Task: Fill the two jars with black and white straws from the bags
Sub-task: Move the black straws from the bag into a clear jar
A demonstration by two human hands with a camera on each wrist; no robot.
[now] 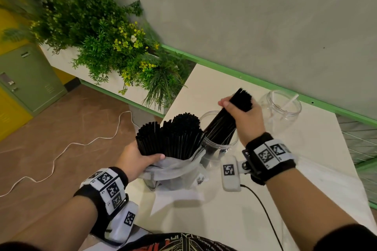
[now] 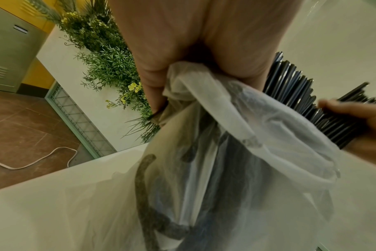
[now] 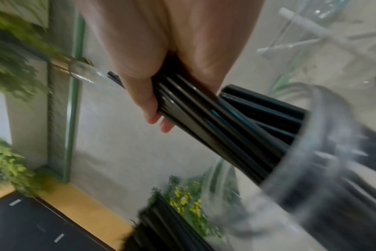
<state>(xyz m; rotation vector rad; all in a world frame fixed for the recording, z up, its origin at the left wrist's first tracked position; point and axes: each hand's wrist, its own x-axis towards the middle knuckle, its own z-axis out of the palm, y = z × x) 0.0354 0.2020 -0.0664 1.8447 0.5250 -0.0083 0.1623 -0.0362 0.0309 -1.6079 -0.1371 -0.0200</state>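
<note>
My left hand (image 1: 138,159) grips a translucent plastic bag (image 1: 175,171) around a thick bunch of black straws (image 1: 171,136) that stands up out of it. In the left wrist view the bag (image 2: 236,152) hangs below my palm (image 2: 193,42). My right hand (image 1: 242,116) grips a smaller bundle of black straws (image 1: 224,124) whose lower ends sit inside a clear jar (image 1: 230,144). The right wrist view shows that bundle (image 3: 215,127) entering the jar's rim (image 3: 311,152). A second clear jar (image 1: 285,108) behind holds a few white straws (image 1: 291,101).
The white table (image 1: 255,199) ends at a green-edged rail (image 1: 244,75) against a grey wall. A planter of green plants (image 1: 114,51) stands at the left. A white cord (image 1: 61,153) trails on the brown floor, and a black cable (image 1: 263,210) crosses the table.
</note>
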